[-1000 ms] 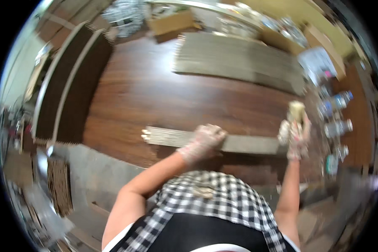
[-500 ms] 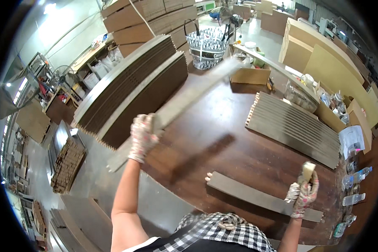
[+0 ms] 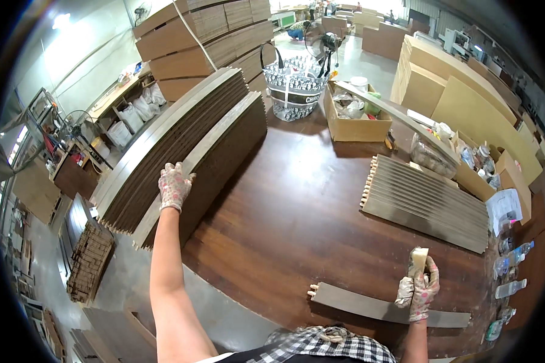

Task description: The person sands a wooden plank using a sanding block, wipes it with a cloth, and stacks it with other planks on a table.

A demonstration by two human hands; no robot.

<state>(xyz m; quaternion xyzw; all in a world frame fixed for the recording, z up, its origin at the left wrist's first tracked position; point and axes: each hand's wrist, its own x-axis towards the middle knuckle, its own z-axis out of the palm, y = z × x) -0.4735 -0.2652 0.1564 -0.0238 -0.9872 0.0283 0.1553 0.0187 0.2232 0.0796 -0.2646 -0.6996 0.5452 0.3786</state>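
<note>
My left hand (image 3: 175, 184), in a patterned glove, rests on the top slat of a long stack of dark wooden slats (image 3: 194, 145) at the left of the brown worktable (image 3: 290, 218). My right hand (image 3: 421, 287), gloved too, grips a small pale block (image 3: 419, 255) and sits on a single dark slat with dowel pins (image 3: 381, 308) lying near the table's front edge.
A row of dowelled slats (image 3: 427, 202) lies at the right. A cardboard box (image 3: 354, 118) and a wire basket (image 3: 293, 88) stand at the back. Bottles (image 3: 508, 266) line the right edge. Stacked boards (image 3: 200, 36) rise behind; more slats (image 3: 91, 260) lie on the floor at left.
My left hand carried a slat from the front of the table up and leftward and has set it on the stack at left. My right hand stays at the near slat with the block.
</note>
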